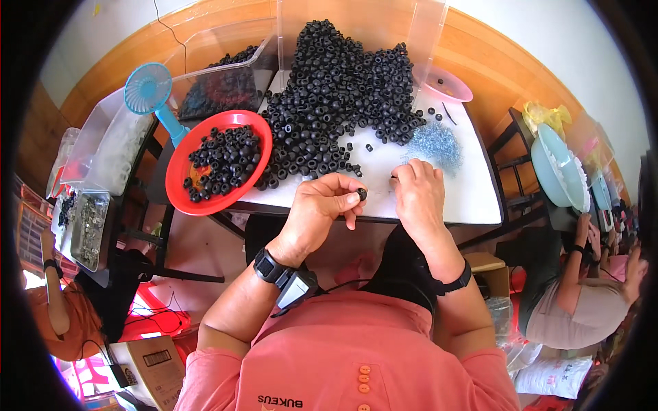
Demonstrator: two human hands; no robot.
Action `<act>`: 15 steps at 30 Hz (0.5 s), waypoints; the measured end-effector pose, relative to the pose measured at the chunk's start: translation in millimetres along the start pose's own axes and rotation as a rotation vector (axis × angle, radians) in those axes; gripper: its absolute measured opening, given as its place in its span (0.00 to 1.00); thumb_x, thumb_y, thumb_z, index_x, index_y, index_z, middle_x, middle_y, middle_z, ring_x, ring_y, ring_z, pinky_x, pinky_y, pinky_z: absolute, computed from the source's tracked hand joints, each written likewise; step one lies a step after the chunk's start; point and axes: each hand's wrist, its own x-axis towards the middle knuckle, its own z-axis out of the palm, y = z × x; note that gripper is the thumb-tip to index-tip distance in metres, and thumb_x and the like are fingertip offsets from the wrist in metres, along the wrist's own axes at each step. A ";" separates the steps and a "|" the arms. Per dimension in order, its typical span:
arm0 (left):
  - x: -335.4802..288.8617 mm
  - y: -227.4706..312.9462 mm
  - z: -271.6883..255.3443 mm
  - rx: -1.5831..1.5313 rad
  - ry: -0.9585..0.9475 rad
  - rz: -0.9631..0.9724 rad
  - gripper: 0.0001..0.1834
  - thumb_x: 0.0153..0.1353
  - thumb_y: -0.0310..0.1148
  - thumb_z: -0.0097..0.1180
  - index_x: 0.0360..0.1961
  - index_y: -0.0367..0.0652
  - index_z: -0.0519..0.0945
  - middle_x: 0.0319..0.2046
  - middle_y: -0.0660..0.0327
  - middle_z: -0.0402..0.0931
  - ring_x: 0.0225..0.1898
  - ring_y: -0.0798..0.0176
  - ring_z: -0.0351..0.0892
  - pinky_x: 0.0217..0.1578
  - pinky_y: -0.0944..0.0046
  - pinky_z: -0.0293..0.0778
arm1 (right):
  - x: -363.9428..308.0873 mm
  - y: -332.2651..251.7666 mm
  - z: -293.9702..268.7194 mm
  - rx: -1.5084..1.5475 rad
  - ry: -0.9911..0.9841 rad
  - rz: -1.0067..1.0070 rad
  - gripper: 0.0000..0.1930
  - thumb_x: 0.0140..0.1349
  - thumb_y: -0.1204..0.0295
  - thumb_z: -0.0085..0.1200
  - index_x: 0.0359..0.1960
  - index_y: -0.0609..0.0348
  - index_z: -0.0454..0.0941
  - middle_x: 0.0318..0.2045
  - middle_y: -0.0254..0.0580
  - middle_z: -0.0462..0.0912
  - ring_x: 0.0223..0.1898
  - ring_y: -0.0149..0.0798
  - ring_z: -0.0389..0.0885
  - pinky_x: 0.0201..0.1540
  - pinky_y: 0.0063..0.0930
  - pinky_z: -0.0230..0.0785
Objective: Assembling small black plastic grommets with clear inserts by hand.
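Close to the table's near edge, my left hand [308, 216] pinches a small black ring-shaped cap [362, 194] between thumb and finger. Just right of it, my right hand [419, 198] is closed with its fingers curled over the white tabletop [473, 192]. A dark bit shows at its fingertips, too small to name. A large heap of similar black caps [329, 96] spreads beyond both hands. Beyond my right hand lies a loose pile of tiny pale-blue pieces [437, 145]. At the left, a red bowl [175, 186] holds more black caps.
A blue fan [148, 91] stands behind the red bowl. Clear plastic bins [229, 75] sit at the back left. A pink dish [458, 89] lies at the back right. People work at both sides, near a metal tray [90, 229] and a light-blue basin [552, 164].
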 end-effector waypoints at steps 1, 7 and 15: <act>-0.3 0.8 1.3 -0.001 0.002 0.001 0.10 0.67 0.24 0.55 0.45 0.29 0.78 0.35 0.54 0.80 0.33 0.63 0.80 0.29 0.66 0.77 | 0.0 0.0 0.2 -0.022 -0.017 -0.008 0.03 0.54 0.74 0.58 0.30 0.57 0.78 0.34 0.40 0.77 0.41 0.45 0.76 0.42 0.40 0.60; -1.6 3.4 4.9 0.004 0.031 -0.023 0.08 0.67 0.23 0.54 0.45 0.31 0.79 0.34 0.59 0.79 0.31 0.68 0.78 0.28 0.69 0.76 | 3.2 -3.1 -4.0 -0.071 -0.076 0.002 0.06 0.55 0.76 0.58 0.35 0.55 0.79 0.35 0.39 0.76 0.43 0.45 0.75 0.44 0.41 0.61; -0.1 -0.6 3.7 0.013 0.027 -0.008 0.09 0.66 0.22 0.54 0.46 0.32 0.79 0.35 0.58 0.79 0.30 0.68 0.77 0.27 0.69 0.76 | 5.6 -18.7 -20.2 0.505 -0.010 0.143 0.04 0.61 0.78 0.57 0.37 0.60 0.77 0.33 0.41 0.77 0.36 0.43 0.79 0.44 0.35 0.68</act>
